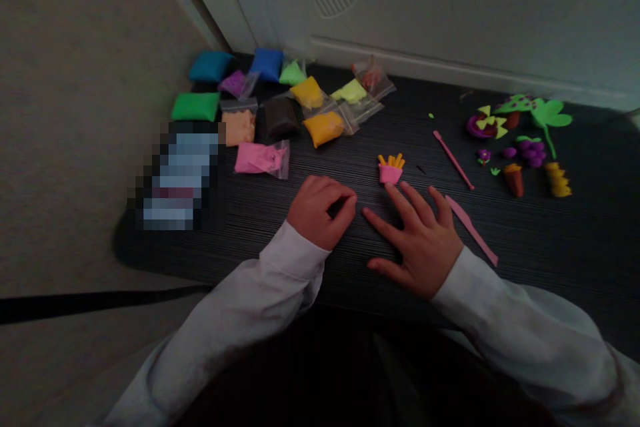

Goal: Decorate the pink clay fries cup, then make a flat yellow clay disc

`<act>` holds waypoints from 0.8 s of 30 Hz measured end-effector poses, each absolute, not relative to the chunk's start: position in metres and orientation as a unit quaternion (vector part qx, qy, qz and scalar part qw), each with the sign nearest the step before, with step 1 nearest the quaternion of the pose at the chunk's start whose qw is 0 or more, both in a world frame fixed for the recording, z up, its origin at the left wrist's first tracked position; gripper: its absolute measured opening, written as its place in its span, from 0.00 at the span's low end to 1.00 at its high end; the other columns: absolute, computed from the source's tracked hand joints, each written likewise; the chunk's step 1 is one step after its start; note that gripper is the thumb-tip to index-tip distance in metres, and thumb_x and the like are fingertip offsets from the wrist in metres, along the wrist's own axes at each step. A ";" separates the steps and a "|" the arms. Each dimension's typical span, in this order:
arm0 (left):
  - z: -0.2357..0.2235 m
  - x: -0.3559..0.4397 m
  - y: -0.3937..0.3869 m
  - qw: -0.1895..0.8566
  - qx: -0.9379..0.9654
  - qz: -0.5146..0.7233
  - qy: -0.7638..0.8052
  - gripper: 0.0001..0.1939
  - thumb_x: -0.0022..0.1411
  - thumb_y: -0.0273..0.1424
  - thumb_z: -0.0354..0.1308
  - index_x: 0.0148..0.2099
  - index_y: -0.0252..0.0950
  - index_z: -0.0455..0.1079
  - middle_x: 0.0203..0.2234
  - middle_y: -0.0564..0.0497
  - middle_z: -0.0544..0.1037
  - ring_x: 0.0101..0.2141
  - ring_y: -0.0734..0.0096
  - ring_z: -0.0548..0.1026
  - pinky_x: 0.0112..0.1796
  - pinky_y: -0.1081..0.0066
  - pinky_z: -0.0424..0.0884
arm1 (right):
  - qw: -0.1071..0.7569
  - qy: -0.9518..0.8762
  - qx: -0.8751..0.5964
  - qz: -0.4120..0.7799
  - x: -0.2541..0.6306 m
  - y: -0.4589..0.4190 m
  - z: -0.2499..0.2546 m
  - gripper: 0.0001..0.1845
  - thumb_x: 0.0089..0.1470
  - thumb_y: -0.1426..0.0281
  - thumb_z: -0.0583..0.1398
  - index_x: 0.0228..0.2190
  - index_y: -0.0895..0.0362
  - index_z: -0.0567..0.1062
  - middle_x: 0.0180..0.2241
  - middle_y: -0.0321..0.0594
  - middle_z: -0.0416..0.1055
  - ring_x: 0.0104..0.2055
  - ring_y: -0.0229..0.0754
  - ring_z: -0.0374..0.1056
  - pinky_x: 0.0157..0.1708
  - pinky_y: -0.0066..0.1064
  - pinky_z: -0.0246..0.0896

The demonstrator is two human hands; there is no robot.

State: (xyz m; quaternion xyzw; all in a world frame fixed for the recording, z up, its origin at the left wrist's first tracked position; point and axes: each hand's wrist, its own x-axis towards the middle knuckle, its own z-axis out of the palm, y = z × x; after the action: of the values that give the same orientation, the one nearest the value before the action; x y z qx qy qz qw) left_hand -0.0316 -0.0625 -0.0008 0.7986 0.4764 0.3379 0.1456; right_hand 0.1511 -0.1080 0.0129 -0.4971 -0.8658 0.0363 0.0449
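Observation:
My right hand (423, 240) lies spread over the dark table, fingers apart, its fingertips just in front of a small clay box of fries (391, 169). That piece has a pink cup with yellow-orange sticks standing in it. To the left, my left hand (323, 213) is closed, thumb and index finger meeting at the tips; whether anything is between them is hidden. Beside my right wrist lies a pink plastic clay knife (473, 230). A thin pink modelling stick (453, 160) rests farther back, to the right of the fries.
Several bags of coloured clay, among them a pink bag (262, 159) and a green bag (195, 107), cover the table's left side. Near them lies a blurred-out phone-like object (180, 177). Finished clay pieces, including purple grapes (531, 152), sit at right. A white door (450, 20) stands behind.

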 end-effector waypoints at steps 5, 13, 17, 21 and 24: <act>-0.001 -0.033 -0.062 0.145 0.801 0.339 0.472 0.06 0.53 0.29 0.52 0.30 0.34 0.69 0.25 0.52 0.74 0.29 0.73 0.69 0.36 0.68 0.64 | 0.047 -0.862 -0.503 0.036 0.151 -0.107 0.013 0.35 0.44 0.45 0.45 0.52 0.48 0.57 0.58 0.48 0.41 0.59 0.54 0.36 0.52 0.54 0.25; -0.001 -0.032 -0.063 0.146 0.800 0.333 0.477 0.06 0.53 0.29 0.51 0.30 0.35 0.69 0.25 0.51 0.74 0.30 0.72 0.69 0.36 0.68 0.64 | 0.042 -0.867 -0.496 0.035 0.151 -0.107 0.014 0.35 0.45 0.45 0.45 0.52 0.47 0.57 0.58 0.46 0.42 0.59 0.54 0.36 0.52 0.54 0.25; 0.000 -0.032 -0.063 0.149 0.800 0.331 0.478 0.06 0.53 0.30 0.51 0.30 0.35 0.69 0.26 0.52 0.74 0.30 0.72 0.69 0.36 0.67 0.64 | 0.045 -0.860 -0.508 0.021 0.152 -0.107 0.015 0.34 0.45 0.46 0.47 0.51 0.48 0.58 0.58 0.46 0.41 0.58 0.56 0.38 0.51 0.55 0.27; -0.001 -0.033 -0.063 0.150 0.801 0.328 0.477 0.06 0.53 0.29 0.51 0.30 0.35 0.68 0.26 0.51 0.74 0.30 0.72 0.69 0.36 0.67 0.64 | 0.046 -0.871 -0.489 0.033 0.151 -0.107 0.014 0.35 0.44 0.46 0.47 0.51 0.48 0.58 0.58 0.46 0.42 0.58 0.55 0.38 0.51 0.54 0.27; -0.001 -0.033 -0.063 0.153 0.801 0.329 0.476 0.06 0.53 0.29 0.51 0.30 0.34 0.69 0.26 0.51 0.74 0.30 0.72 0.69 0.37 0.67 0.64 | 0.047 -0.865 -0.499 0.039 0.151 -0.108 0.013 0.34 0.45 0.46 0.46 0.52 0.47 0.57 0.58 0.47 0.41 0.59 0.55 0.37 0.51 0.54 0.27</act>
State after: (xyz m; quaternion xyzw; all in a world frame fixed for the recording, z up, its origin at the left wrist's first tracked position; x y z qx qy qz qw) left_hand -0.0333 -0.0626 -0.0007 0.8014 0.4760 0.3285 0.1527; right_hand 0.1506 -0.1077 0.0135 -0.4988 -0.8646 0.0389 0.0468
